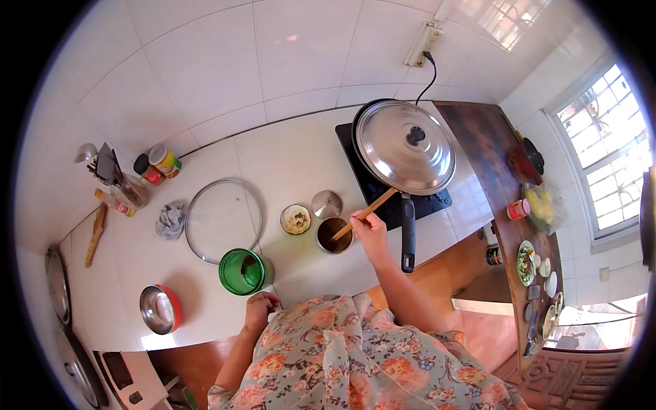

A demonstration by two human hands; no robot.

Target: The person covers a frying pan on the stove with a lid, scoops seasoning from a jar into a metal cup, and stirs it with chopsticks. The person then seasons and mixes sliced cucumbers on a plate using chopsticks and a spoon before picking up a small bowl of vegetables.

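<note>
My right hand (369, 232) is closed around wooden chopsticks (379, 201), held slanting with their lower ends inside a small metal pot (324, 235) of dark brown contents. Beside this pot lie a round metal lid (326, 204) and a small dish (296, 219) with pale residue. My left hand (262, 309) rests at the counter's front edge with curled fingers; whether anything is in them is hidden. Just above it, a green translucent container (266, 270) lies tilted, its mouth facing me and a little dark matter inside.
A lidded pan (403, 147) sits on the black induction cooker (432, 203), its handle (408, 239) projecting toward me near my right forearm. Leftward are a glass lid (219, 222), a crumpled cloth (170, 221), a red bowl (176, 311) and jars (164, 160). Plates (526, 262) stand on the wooden side counter.
</note>
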